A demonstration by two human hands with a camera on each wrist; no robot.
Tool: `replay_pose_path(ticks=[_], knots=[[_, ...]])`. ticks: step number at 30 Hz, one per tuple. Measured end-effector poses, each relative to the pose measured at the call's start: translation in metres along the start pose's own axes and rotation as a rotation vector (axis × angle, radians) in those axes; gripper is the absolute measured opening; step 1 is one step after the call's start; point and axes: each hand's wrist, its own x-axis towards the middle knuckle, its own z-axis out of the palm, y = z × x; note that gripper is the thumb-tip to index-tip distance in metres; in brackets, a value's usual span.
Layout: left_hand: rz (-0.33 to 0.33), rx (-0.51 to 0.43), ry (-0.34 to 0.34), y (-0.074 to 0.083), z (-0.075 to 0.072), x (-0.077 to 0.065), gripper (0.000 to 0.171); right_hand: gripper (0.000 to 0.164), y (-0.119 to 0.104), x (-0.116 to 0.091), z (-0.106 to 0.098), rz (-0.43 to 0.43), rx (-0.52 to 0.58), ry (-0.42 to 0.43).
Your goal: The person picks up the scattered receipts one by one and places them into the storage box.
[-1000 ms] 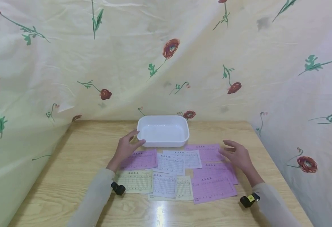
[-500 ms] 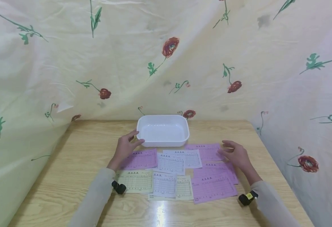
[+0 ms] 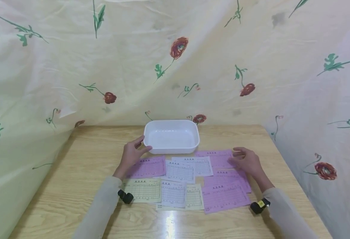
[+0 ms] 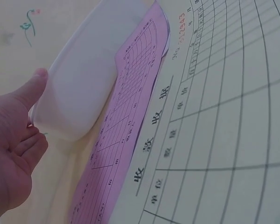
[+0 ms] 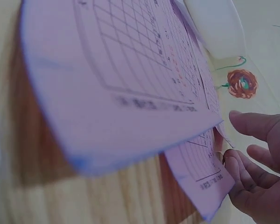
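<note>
A white rectangular plastic tray [image 3: 171,135] stands at the back middle of the wooden table. My left hand [image 3: 131,154] is at its near left corner; in the left wrist view the thumb [image 4: 35,86] meets the tray's edge, fingers loosely bent. Below this hand lie a purple printed slip [image 3: 149,167] and a pale yellow slip [image 3: 143,190]. My right hand [image 3: 248,161] hovers beside the right end of the upper pink slip [image 3: 214,159], fingers loosely bent and holding nothing. In the right wrist view, the fingers are close to the slips' edges; contact cannot be told.
White slips [image 3: 179,172] overlap in the middle, and another pink slip [image 3: 225,197] lies front right. A second yellow slip [image 3: 194,197] is partly under a white one. Flower-patterned cloth [image 3: 175,66] hangs behind and along the sides of the wooden table [image 3: 97,159].
The right hand has shifted very slightly to the left. The left hand, tray and slips keep their places; the head view has tilted a little.
</note>
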Motion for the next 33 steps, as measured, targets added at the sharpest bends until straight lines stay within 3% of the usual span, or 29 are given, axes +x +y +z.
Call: replay_pose_path(ticks=[12,21,33], knots=[[0.003,-0.051,0.003,0.0,-0.001,0.0,0.077,0.064,-0.008,0.002,0.002,0.017,-0.03,0.002],[0.006,-0.039,0.013,0.001,0.0,0.0,0.074,0.045,-0.003,0.002,0.001,-0.027,-0.07,0.001],[-0.025,-0.043,0.001,0.003,0.001,0.002,0.075,0.039,0.003,-0.002,-0.012,-0.056,-0.066,0.039]])
